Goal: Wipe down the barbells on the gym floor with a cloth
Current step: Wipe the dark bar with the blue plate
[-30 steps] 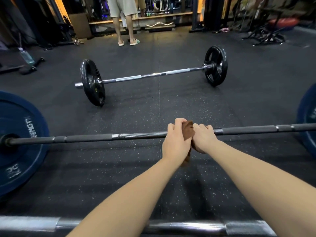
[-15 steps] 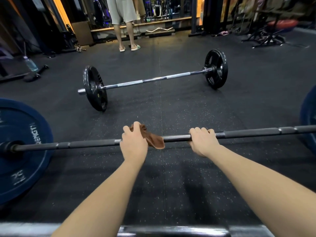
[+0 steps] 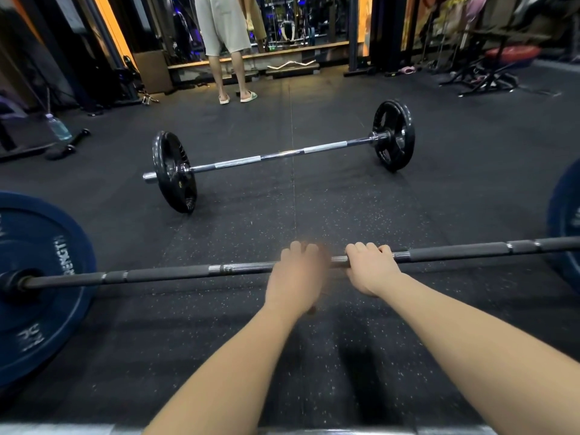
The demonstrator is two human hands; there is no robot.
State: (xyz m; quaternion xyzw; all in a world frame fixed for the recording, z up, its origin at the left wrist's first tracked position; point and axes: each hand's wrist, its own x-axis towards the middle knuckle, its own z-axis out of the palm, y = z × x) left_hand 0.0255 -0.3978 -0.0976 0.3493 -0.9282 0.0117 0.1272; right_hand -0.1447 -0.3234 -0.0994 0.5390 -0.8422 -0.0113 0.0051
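The near bar (image 3: 175, 271) lies across the floor (image 3: 314, 211), dark and matte with knurled grip zones and a ribbed steel middle. The left hand (image 3: 296, 277) sits palm-down on that middle, fingers curled over the top and clenched on the cloth (image 3: 312, 309). The hand is motion-blurred, and only a brown scrap shows under the palm. Just beside it, the right hand (image 3: 372, 268) wraps the bare bar, knuckles up. Both forearms reach out straight. A thick blue plate (image 3: 40, 277) with white lettering caps the left end, and another (image 3: 565, 221) caps the right. Beyond, well apart, lies a chrome barbell (image 3: 282, 155) with black plates. The floor is black speckled rubber. A person (image 3: 226, 26) in sandals stands at the back.
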